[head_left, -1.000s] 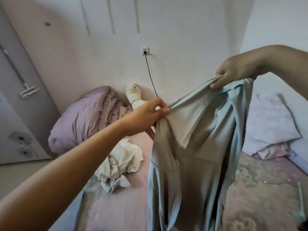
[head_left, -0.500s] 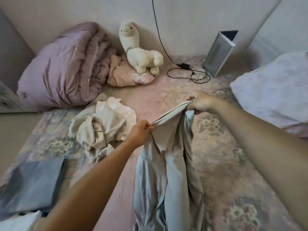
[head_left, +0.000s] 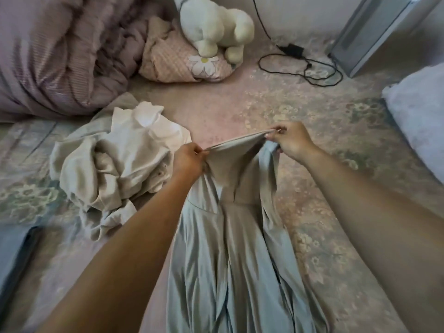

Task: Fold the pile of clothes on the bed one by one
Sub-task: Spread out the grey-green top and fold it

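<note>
— Item one?
— Garment (head_left: pixel 230 248), pale grey-green, long; lies lengthwise down the middle of the bed (head_left: pixel 312 121), its top edge lifted and stretched taut between both hands.

— Hands?
— Left hand (head_left: pixel 188 161) pinches the left end of that top edge, fingers curled round the fabric. Right hand (head_left: pixel 290 140) pinches the right end the same way. Both forearms reach in from the near side.

— Next?
— Pile of clothes (head_left: pixel 115 162), cream and off-white, crumpled, just left of the left hand, on the bed.

— Further out?
— Folded blue cloth (head_left: pixel 12 251) at the near left edge. Quilt (head_left: pixel 55 51), mauve, bundled at the far left. Pink cushion (head_left: pixel 177 63) with a daisy print beside it; white plush toy (head_left: pixel 216 27) resting on the cushion. Black cable (head_left: pixel 302 66) looped on the sheet at the far right, near a grey box (head_left: pixel 370 32). White pillow (head_left: pixel 418 118) at the right edge.
</note>
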A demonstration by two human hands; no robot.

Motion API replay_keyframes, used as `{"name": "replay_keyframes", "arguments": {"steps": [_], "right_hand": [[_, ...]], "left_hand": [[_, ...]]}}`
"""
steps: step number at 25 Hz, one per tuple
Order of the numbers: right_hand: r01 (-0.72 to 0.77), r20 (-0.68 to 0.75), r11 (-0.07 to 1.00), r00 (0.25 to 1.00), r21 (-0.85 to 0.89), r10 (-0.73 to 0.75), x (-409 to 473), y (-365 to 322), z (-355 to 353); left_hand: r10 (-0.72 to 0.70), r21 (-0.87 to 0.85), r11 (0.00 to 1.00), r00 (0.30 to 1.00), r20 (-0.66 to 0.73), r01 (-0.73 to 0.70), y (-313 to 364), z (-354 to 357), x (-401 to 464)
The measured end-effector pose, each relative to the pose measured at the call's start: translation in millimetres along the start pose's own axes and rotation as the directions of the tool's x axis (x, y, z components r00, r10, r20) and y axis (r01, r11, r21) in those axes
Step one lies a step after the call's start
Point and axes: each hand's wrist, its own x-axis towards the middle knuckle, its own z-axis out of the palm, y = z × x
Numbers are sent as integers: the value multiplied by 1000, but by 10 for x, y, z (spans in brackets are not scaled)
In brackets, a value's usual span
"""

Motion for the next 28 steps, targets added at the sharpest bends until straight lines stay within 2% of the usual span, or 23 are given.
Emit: {"name": "replay_keyframes", "arguments": {"steps": [3, 5, 8, 10, 12, 13, 17, 19, 21, 24, 28], "right_hand": [[34, -29, 994, 999, 108, -31, 312, 116, 327], [14, 50, 999, 999, -49, -12, 266, 445, 559], [-7, 175, 955, 983, -297, 62, -417, 1347, 787], [-2, 293, 892, 944, -453, 151, -1141, 2005, 876], [52, 360, 757, 899, -652, 249, -1895, 2558, 937], [72, 358, 702, 894, -709, 270, -2254, 2745, 963], [96, 320, 697, 926, -711, 198, -3399, 3029, 981], [116, 308, 664, 934, -739, 181, -3821, 3071, 910], [90, 298, 662, 932, -744, 209, -4159, 3067, 855], [1, 182, 675, 963, -738, 197, -4493, 3112, 877], [-137, -30, 718, 987, -683, 160, -4737, 3256, 977]], "left_hand": [[112, 133, 986, 991, -78, -101, -126, 197, 302], [192, 305, 937, 980, -52, -168, -440, 403, 176], [218, 620, 733, 960, 174, -279, -1312, 754, -538], [269, 683, 630, 929, 254, -370, -1975, 913, -1187], [290, 684, 583, 899, 329, -438, -2550, 1006, -1837], [277, 688, 574, 896, 346, -443, -2749, 1034, -2155], [285, 687, 555, 883, 372, -469, -3095, 1094, -3270], [226, 695, 541, 877, 423, -474, -3174, 997, -3690], [183, 705, 557, 893, 411, -438, -3250, 906, -4018], [148, 705, 583, 906, 397, -405, -3329, 851, -4329], [193, 712, 522, 878, 438, -470, -3386, 887, -4379]]}}
